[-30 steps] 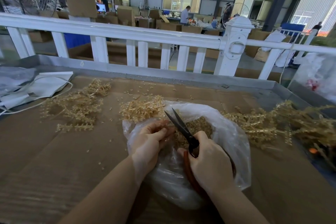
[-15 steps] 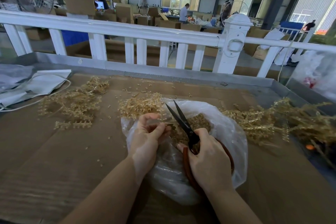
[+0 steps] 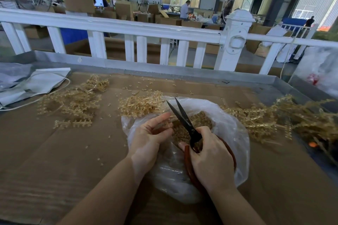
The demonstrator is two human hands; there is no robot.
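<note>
While I watch from the head camera, both hands are over the mouth of a clear plastic bag (image 3: 237, 133) lying on the cardboard-covered worktop (image 3: 64, 151). Right hand (image 3: 210, 159) is curled round the red loops of a pair of scissors (image 3: 184, 120), thumb through the near loop. The dark blades stand parted in a narrow V, with the tips pointing away from me, over the bag's far rim. Left hand (image 3: 149, 137) sits just beside the blades, fingers bent, pinching a short golden plastic sprig (image 3: 167, 125) between thumb and fingertips. The sprig's end lies right against the nearer blade; I can't tell whether it sits between the two edges. Under the scissors, inside the bag, I see a heap of small cut golden bits (image 3: 201, 120).

Uncut sprigs lie in three lots on the worktop: one pile (image 3: 73, 100) well to the left, a second pile (image 3: 140, 104) touching the bag's far-left edge, and a long tangle (image 3: 274, 117) spreading right from the bag. Loose crumbs dot the cardboard. White sheets (image 3: 36, 82) rest at the far left corner, and a white fence (image 3: 128, 29) runs along the back edge.
</note>
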